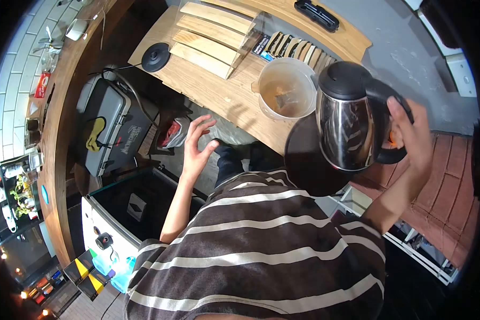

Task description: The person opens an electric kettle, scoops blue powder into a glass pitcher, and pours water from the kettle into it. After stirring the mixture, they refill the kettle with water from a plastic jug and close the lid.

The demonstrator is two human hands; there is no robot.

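Note:
A steel electric kettle (pixel 344 128) with a black lid and handle hangs at the right, my right hand (pixel 410 128) wrapped round its handle. Just left of the kettle stands a translucent plastic bucket (pixel 286 88) on the wooden counter, with a brownish residue and a small item inside. A dark round surface (pixel 309 160) shows below and partly behind the kettle. My left hand (pixel 199 144) is held in the air in front of the counter, fingers apart, holding nothing. The round black kettle base (pixel 155 57) lies at the counter's left end.
A slatted wooden rack (pixel 213 40) stands on the counter (pixel 240 101), near a row of wooden pieces (pixel 298 49). At the left are a grey case (pixel 120 128) and an open white bin (pixel 104 224). A reddish padded seat (pixel 437 186) is at the right.

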